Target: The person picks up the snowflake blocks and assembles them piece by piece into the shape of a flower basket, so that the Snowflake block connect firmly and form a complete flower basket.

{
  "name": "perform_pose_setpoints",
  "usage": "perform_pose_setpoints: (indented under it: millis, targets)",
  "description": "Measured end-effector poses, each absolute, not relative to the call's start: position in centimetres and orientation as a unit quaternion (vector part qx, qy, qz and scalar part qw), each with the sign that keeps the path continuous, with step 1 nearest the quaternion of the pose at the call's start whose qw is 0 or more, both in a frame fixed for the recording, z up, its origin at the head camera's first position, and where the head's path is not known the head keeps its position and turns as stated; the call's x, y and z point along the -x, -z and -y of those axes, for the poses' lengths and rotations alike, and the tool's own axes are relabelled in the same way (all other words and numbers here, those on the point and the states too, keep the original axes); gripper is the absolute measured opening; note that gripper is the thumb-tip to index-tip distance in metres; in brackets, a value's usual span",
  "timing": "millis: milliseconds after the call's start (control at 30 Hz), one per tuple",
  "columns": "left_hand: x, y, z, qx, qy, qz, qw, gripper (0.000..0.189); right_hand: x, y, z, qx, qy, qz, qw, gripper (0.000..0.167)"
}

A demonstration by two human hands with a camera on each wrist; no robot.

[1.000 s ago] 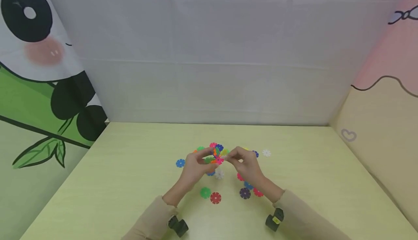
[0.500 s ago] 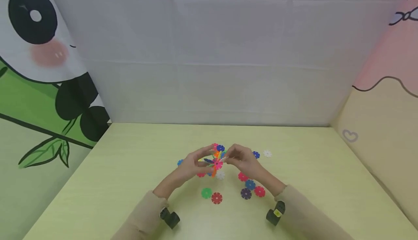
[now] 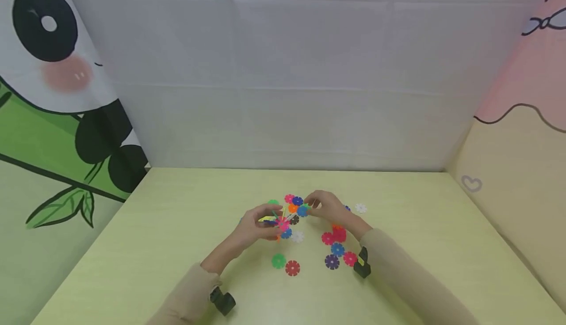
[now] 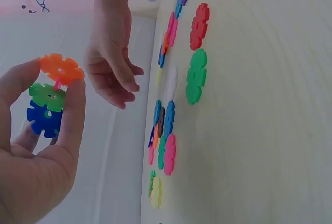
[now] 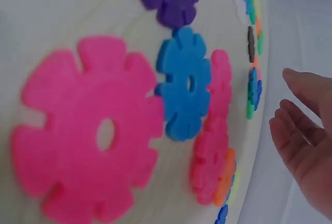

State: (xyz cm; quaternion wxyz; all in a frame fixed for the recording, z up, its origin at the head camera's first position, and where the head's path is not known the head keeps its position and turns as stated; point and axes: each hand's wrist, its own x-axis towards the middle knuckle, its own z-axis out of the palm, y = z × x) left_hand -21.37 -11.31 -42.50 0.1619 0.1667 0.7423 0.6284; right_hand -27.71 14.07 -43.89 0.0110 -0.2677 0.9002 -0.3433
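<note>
My left hand [image 3: 253, 225] holds a cluster of joined snowflake discs [image 3: 282, 224] above the table, between thumb and fingers. A pink disc faces the head camera; in the left wrist view an orange disc [image 4: 61, 69], a green disc [image 4: 45, 97] and a blue disc [image 4: 44, 121] show between the fingers. To the right, my right hand [image 3: 330, 208] has loosely bent fingers with nothing between them, seen plainly in the left wrist view. In the head view its fingertips come close to a light blue disc [image 3: 302, 211] in the loose pile.
Loose discs lie on the pale table [image 3: 177, 246]: a green one [image 3: 278, 261] and a red one [image 3: 292, 268] in front, a purple one [image 3: 332, 261] and several others at right, a white one [image 3: 360, 208] farther back. A white sheet [image 3: 283, 79] hangs behind.
My right hand has drawn away from the cluster, moving slightly up toward the back pile, and its fingers have parted. My left hand has shifted left with the disc cluster.
</note>
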Motion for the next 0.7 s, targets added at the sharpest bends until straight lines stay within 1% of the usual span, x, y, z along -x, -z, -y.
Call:
perform_pose_setpoints:
  millis: [67, 133, 333, 533, 633, 700]
  targets:
    - [21.3, 42.6, 11.5, -0.171, -0.627, -0.742, 0.167, 0.058, 28.6, 44.6, -13.7, 0.266, 0.312, -0.911, 0.035, 0.028]
    - [21.2, 42.7, 11.7, -0.173, -0.624, -0.743, 0.169, 0.059, 29.1, 45.2, -13.3, 0.263, 0.289, -0.919, 0.046, 0.029]
    - [21.2, 43.0, 12.0, -0.175, -0.615, -0.751, 0.162, 0.061, 29.7, 46.1, -12.5, 0.242, 0.269, -0.931, 0.041, 0.027]
    - [21.4, 43.0, 11.9, -0.170, -0.620, -0.748, 0.162, 0.059, 30.2, 46.2, -12.5, 0.202, 0.288, -0.934, 0.058, 0.026]
    - [21.4, 42.9, 11.6, -0.175, -0.621, -0.747, 0.160, 0.058, 30.2, 46.1, -12.7, 0.199, 0.298, -0.932, 0.060, 0.025]
    - [21.4, 42.8, 11.3, -0.180, -0.621, -0.747, 0.154, 0.058, 29.9, 45.8, -12.9, 0.208, 0.308, -0.927, 0.050, 0.023]
